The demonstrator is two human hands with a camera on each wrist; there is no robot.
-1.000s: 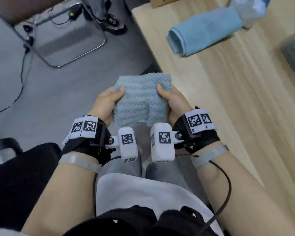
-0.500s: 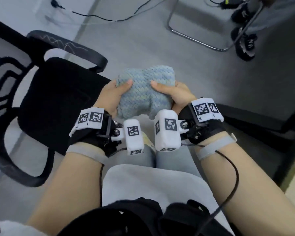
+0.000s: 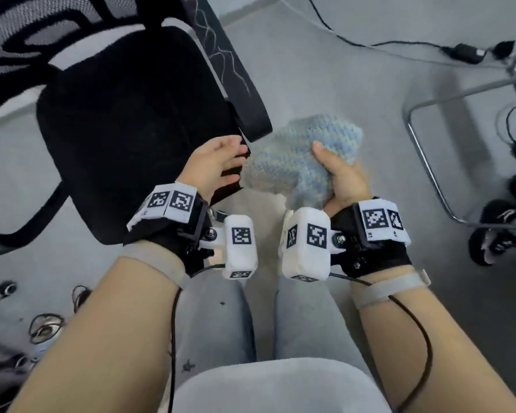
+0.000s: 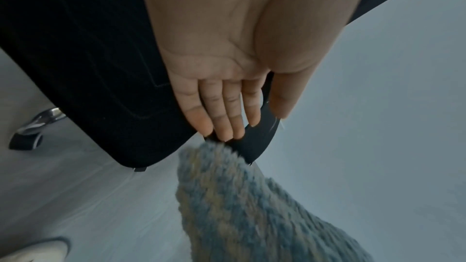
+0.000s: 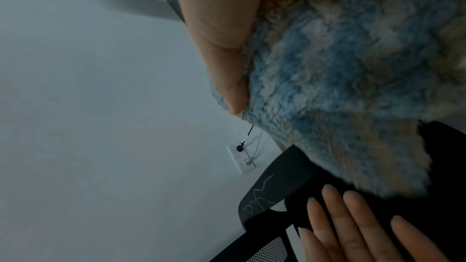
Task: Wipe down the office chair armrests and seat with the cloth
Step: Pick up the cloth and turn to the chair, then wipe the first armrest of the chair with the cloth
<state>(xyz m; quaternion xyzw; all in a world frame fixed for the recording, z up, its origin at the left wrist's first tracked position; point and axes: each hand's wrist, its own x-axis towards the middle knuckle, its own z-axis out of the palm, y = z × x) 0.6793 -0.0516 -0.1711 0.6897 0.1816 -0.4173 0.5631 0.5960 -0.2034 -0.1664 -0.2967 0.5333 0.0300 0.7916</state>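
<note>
The black office chair's seat (image 3: pixel 131 129) fills the upper left, and its right armrest (image 3: pixel 230 70), marked with white scratches, runs down towards my hands. My right hand (image 3: pixel 334 171) grips the fluffy blue-and-cream cloth (image 3: pixel 301 156) just right of the armrest's front end, thumb on top. My left hand (image 3: pixel 233 153) is open with straight fingers at that front end, thumb spread apart. In the left wrist view the left hand (image 4: pixel 242 119) lies over the armrest tip (image 4: pixel 254 142), with the cloth (image 4: pixel 252 206) just beyond. In the right wrist view my thumb presses into the cloth (image 5: pixel 340 67) above the armrest (image 5: pixel 272 192).
A metal chair frame (image 3: pixel 429 144) stands on the grey floor at right, with cables and a power adapter (image 3: pixel 465 52) behind it and another person's dark shoes (image 3: pixel 504 228). The chair's chrome base legs (image 3: pixel 0 293) show at lower left. My grey-trousered legs (image 3: pixel 215 323) are below.
The view swung from the wooden desk to the office chair. My left hand let go of the cloth and opened at the armrest's end. My right hand still holds the cloth.
</note>
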